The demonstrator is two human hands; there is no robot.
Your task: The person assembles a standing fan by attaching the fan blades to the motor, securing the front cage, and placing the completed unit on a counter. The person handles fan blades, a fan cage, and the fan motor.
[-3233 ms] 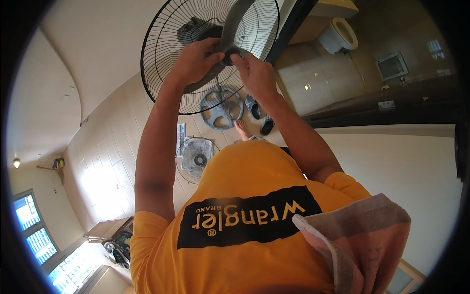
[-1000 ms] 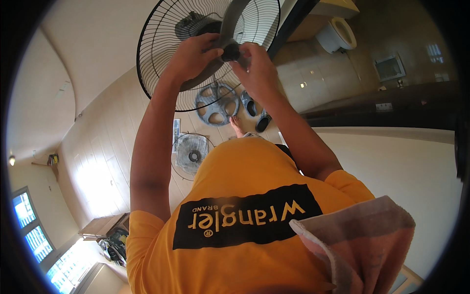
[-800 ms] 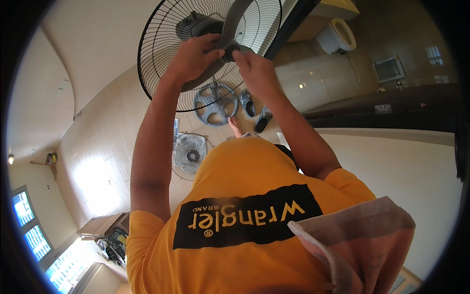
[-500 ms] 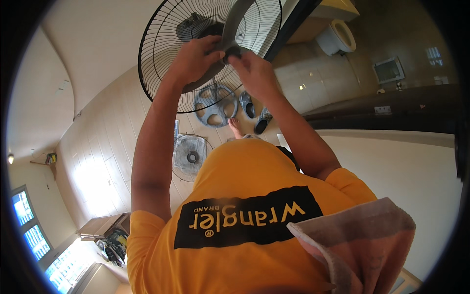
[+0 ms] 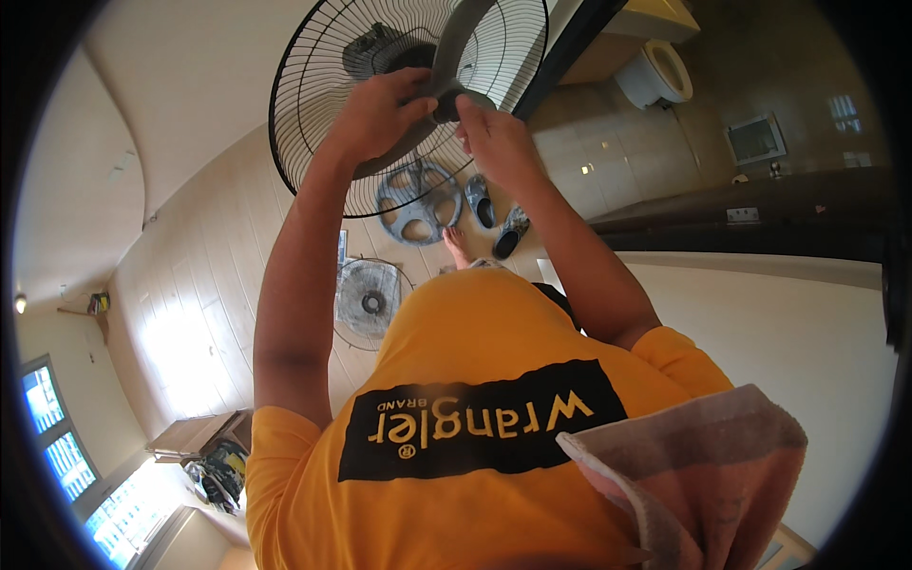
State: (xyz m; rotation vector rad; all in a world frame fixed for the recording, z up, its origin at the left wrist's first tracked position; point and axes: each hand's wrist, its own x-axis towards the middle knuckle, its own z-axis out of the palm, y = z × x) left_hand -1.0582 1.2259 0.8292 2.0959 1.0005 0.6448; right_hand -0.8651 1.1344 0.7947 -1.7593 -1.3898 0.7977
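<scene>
A standing fan's round wire rear guard (image 5: 306,114) is in front of me, with dark grey fan blades (image 5: 460,46) mounted inside it. My left hand (image 5: 382,116) grips the blades beside their centre, thumb reaching toward the hub. At the middle of the blades is a dark round knob (image 5: 447,107). My right hand (image 5: 498,142) has its fingers curled at the right side of this knob, fingertips against its edge. Part of one blade is hidden behind my hands.
On the tiled floor below are a grey fan base (image 5: 418,201), a pair of dark clogs (image 5: 497,217) and a front fan guard (image 5: 370,296) with a grey cover. My bare foot (image 5: 457,245) is close by. A dark door frame (image 5: 579,57) and a toilet (image 5: 655,74) stand to the right.
My right hand's fingers have shifted and turned slightly around the knob, uncovering more of it. My left hand and the fan have stayed in place.
</scene>
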